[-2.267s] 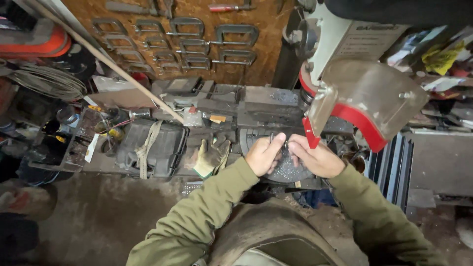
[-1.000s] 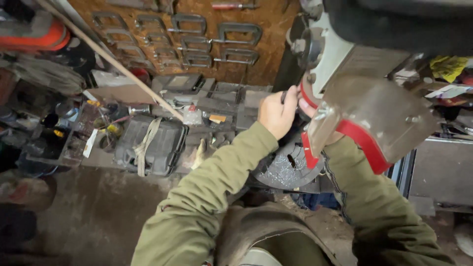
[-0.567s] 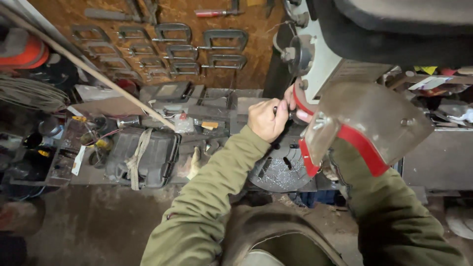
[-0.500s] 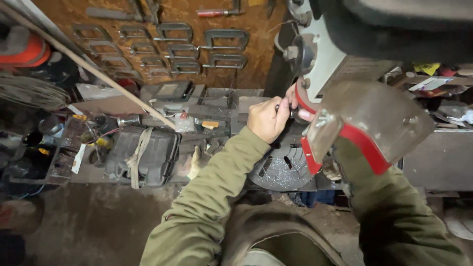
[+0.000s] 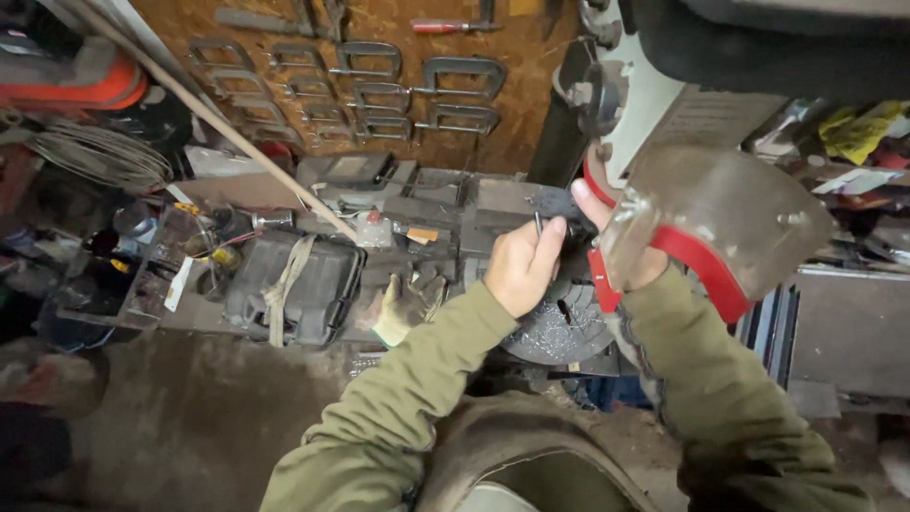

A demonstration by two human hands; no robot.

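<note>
Both hands meet at centre frame under the drill press head [image 5: 664, 85]. The left hand [image 5: 519, 265] is closed on a small dark chuck key [image 5: 538, 226], shaft pointing up-frame. The right hand [image 5: 616, 248], behind the clear guard [image 5: 720, 213], grip unclear, is just beside it.

A drill press with a clear curved plastic guard [image 5: 720, 223] stands at the right, its round slotted metal table [image 5: 559, 327] below the guard. The left hand [image 5: 519, 267] is above that table, just left of the guard; the right hand [image 5: 626, 256] is behind the guard, thumb reaching toward the left hand. Left of the table, a worn leather work glove [image 5: 406, 303] lies beside a dark plastic case with a webbing strap [image 5: 294, 289]. Behind them, a row of metal C-clamps [image 5: 379, 90] hangs on a wooden board [image 5: 493, 133]. A long wooden stick [image 5: 218, 128] leans across from the upper left.
</note>
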